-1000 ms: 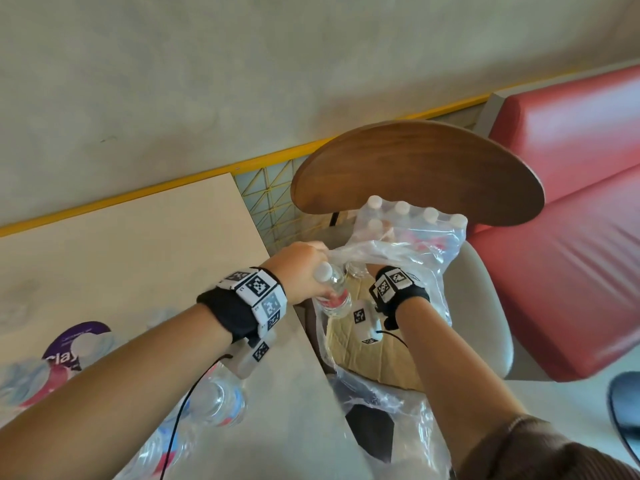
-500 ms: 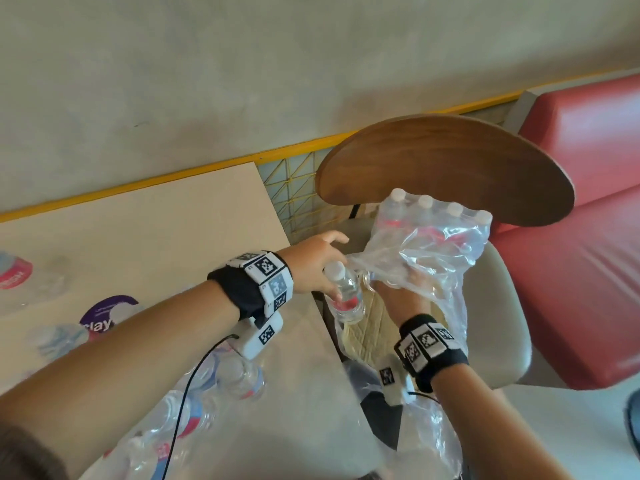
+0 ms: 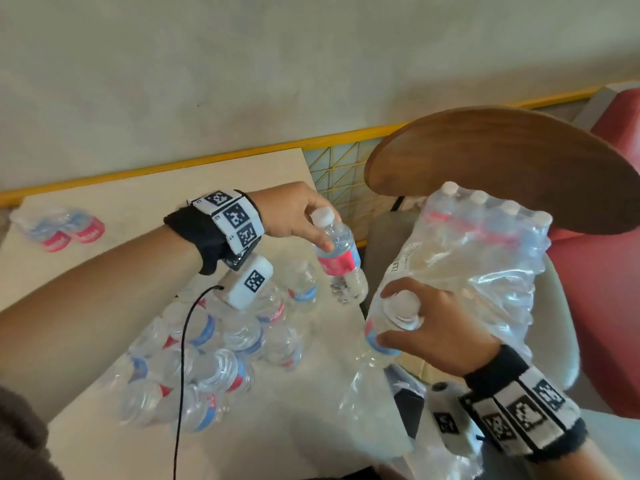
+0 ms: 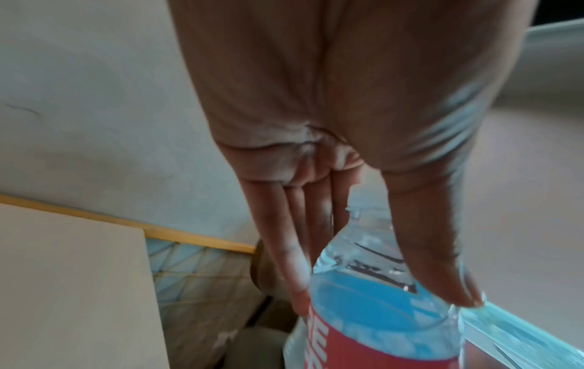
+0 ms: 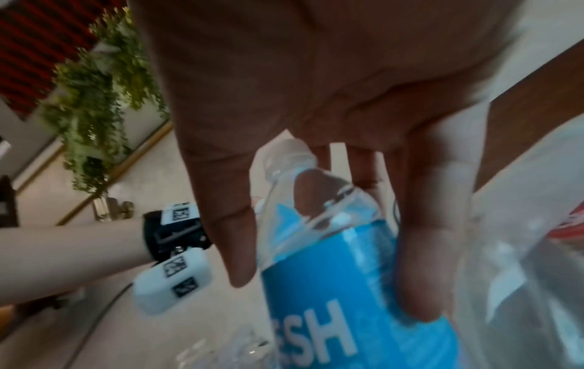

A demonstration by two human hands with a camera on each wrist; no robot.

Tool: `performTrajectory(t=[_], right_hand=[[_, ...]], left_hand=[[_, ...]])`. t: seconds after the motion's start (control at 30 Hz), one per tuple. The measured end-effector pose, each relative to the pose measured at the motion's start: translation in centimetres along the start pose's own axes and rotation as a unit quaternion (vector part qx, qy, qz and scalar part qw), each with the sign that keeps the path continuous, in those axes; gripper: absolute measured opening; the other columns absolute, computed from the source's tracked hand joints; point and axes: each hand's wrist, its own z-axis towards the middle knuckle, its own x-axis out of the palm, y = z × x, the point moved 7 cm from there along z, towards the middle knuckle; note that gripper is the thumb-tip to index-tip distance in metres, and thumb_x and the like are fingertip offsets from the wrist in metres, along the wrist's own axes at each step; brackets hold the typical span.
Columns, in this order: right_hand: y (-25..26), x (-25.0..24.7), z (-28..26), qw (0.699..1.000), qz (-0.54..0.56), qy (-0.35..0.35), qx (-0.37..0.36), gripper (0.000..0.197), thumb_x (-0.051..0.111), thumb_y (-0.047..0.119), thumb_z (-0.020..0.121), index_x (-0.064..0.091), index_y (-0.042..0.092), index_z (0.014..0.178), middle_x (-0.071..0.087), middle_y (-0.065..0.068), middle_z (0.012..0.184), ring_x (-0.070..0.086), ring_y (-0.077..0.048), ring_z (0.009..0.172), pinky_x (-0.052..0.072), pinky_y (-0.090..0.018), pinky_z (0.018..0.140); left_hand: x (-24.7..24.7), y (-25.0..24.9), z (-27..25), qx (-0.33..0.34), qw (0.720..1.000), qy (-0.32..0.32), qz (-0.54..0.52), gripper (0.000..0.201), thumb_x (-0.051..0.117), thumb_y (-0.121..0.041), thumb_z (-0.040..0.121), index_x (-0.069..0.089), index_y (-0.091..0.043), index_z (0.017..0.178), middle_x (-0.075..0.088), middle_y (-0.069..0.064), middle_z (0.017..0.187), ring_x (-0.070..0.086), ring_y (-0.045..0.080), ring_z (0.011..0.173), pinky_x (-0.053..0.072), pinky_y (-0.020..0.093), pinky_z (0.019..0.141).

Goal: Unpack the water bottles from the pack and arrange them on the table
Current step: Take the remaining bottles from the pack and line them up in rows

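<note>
My left hand point(image 3: 313, 225) grips a clear water bottle point(image 3: 341, 261) with a red and blue label by its shoulder, held tilted above the table's right edge point(image 3: 346, 341). The left wrist view shows my fingers point(image 4: 292, 262) and thumb down both sides of that bottle point(image 4: 373, 319). My right hand point(image 3: 420, 325) grips a second bottle point(image 3: 381, 336) from above around its white cap, just outside the torn plastic pack point(image 3: 485, 258). In the right wrist view its blue label point(image 5: 341, 299) sits between my thumb and fingers. The pack stands on a chair with several capped bottles inside.
Several unpacked bottles point(image 3: 214, 362) stand clustered on the beige table under my left forearm, and more lie at its far left point(image 3: 65, 228). A wooden chair back point(image 3: 512, 168) rises behind the pack. A red bench point(image 3: 609, 306) is at the right.
My left hand has lifted its bottle up and over the table edge. My right hand has drawn a second bottle out of the pack toward me. The view has swung left.
</note>
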Motion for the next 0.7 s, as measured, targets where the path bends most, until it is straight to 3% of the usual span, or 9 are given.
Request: performTrajectory(t=[0.2, 0.3, 0.37, 0.5, 0.7], right_hand=[[1.8, 5.6, 1.8, 0.997, 0.012, 0.062, -0.045, 0.054, 0.079, 0.038, 0.061, 0.055, 0.036, 0.109, 0.062, 0.012, 0.103, 0.059, -0.008, 0.093, 0.05, -0.022, 0.082], [1.6, 8.4, 3.6, 0.995, -0.015, 0.084, -0.05, 0.055, 0.076, 0.037, 0.067, 0.051, 0.035, 0.115, 0.058, 0.009, 0.11, 0.056, -0.011, 0.097, 0.049, -0.025, 0.086], [1.3, 9.8, 4.8, 0.995, -0.012, 0.093, -0.04, 0.055, 0.076, 0.035, 0.069, 0.05, 0.034, 0.117, 0.057, 0.006, 0.112, 0.055, -0.013, 0.097, 0.048, -0.025, 0.085], [1.4, 11.4, 6.5, 0.994, -0.015, 0.106, -0.036, 0.058, 0.075, 0.03, 0.072, 0.048, 0.03, 0.123, 0.055, 0.001, 0.116, 0.053, -0.017, 0.1, 0.047, -0.026, 0.086], [2.4, 12.7, 7.7, 0.992, 0.01, 0.122, -0.037, 0.062, 0.075, 0.036, 0.074, 0.044, 0.03, 0.127, 0.055, 0.001, 0.123, 0.053, -0.018, 0.11, 0.046, -0.03, 0.095]], left_hand=[[-5.6, 2.7, -1.1, -0.041, 0.989, -0.143, -0.012, 0.038, 0.082, -0.025, 0.069, 0.072, -0.012, 0.102, 0.072, 0.01, 0.104, 0.066, 0.02, 0.097, 0.05, 0.046, 0.096], [-6.8, 4.3, -1.0, -0.071, 0.98, -0.179, 0.045, 0.039, 0.083, -0.028, 0.069, 0.072, -0.009, 0.101, 0.072, 0.011, 0.101, 0.066, 0.027, 0.097, 0.05, 0.04, 0.089], [-6.7, 5.8, -0.6, -0.104, 0.975, -0.174, 0.093, 0.039, 0.082, -0.03, 0.069, 0.07, -0.004, 0.097, 0.071, 0.015, 0.099, 0.065, 0.029, 0.092, 0.05, 0.038, 0.081], [-4.9, 9.1, 0.3, -0.171, 0.965, -0.136, 0.144, 0.039, 0.081, -0.033, 0.069, 0.069, -0.004, 0.091, 0.071, 0.013, 0.095, 0.065, 0.032, 0.091, 0.052, 0.039, 0.078], [-1.4, 11.8, 1.8, -0.238, 0.951, -0.053, 0.189, 0.033, 0.079, -0.033, 0.071, 0.065, -0.005, 0.083, 0.065, 0.01, 0.086, 0.057, 0.027, 0.076, 0.041, 0.028, 0.065]])
